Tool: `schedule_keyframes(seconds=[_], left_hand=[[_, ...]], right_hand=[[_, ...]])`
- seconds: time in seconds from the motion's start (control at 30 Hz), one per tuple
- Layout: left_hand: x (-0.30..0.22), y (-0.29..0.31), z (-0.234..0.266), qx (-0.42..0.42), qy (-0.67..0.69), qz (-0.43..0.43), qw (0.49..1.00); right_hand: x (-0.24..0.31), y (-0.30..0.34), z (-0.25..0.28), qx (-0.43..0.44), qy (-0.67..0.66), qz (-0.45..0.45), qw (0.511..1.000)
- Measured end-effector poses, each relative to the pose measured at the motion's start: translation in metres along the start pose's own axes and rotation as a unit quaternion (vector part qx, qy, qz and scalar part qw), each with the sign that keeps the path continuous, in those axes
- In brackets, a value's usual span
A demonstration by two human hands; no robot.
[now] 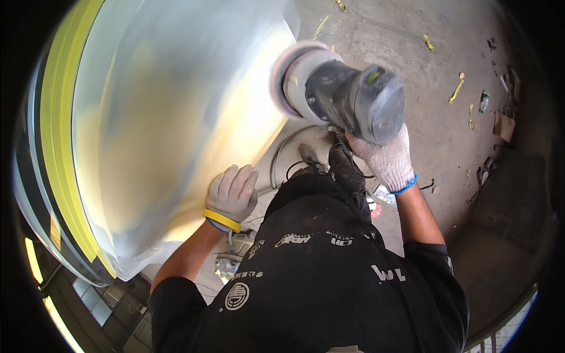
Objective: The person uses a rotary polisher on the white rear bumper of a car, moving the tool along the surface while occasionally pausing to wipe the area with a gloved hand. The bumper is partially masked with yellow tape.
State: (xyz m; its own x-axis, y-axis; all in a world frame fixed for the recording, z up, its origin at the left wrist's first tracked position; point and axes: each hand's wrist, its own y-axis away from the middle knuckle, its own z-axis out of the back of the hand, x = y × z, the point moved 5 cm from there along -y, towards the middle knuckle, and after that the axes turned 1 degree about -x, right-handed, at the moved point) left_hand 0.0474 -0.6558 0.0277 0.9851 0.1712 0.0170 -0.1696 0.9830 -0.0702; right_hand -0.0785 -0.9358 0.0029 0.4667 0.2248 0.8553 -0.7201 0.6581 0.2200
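A large curved car body panel (pixel 147 112), grey with pale yellowish patches, fills the left side. My right hand (pixel 385 159), in a knitted glove with a blue cuff, is wrapped round the rear of a black and grey power sander (pixel 335 88). The sander's round pad meets the panel's right edge, or sits very close to it; contact is hard to tell. My left hand (pixel 232 191), gloved and with a yellow band at the wrist, rests on the panel's near edge, fingers side by side and slightly bent, holding nothing.
Yellow masking tape (pixel 59 117) runs along the panel's left border. On the concrete floor (pixel 412 88) lie tape scraps (pixel 456 88), a small bottle (pixel 484 102) and a cardboard box (pixel 504 126). A grey hose (pixel 275 165) curves near my feet. Something large and dark (pixel 512 200) stands at right.
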Motion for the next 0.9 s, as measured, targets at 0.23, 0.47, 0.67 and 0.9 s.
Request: schedule_keyframes(seconds=[0.23, 0.47, 0.67, 0.9], left_hand=[[0.001, 0.006, -0.006, -0.001, -0.004, 0.0, 1.0], [0.003, 0.002, -0.005, 0.015, 0.009, -0.013, 1.0], [0.006, -0.049, 0.012, 0.058, -0.023, 0.03, 0.998], [0.006, -0.168, -0.011, 0.109, -0.114, 0.026, 0.987]], right_hand=[[-0.008, 0.013, 0.0, 0.007, 0.057, 0.062, 0.996], [-0.019, -0.013, 0.007, 0.017, 0.005, 0.024, 1.0], [-0.045, 0.033, 0.009, 0.032, 0.014, -0.057, 0.998], [-0.07, 0.052, 0.021, -0.045, -0.107, -0.153, 0.981]])
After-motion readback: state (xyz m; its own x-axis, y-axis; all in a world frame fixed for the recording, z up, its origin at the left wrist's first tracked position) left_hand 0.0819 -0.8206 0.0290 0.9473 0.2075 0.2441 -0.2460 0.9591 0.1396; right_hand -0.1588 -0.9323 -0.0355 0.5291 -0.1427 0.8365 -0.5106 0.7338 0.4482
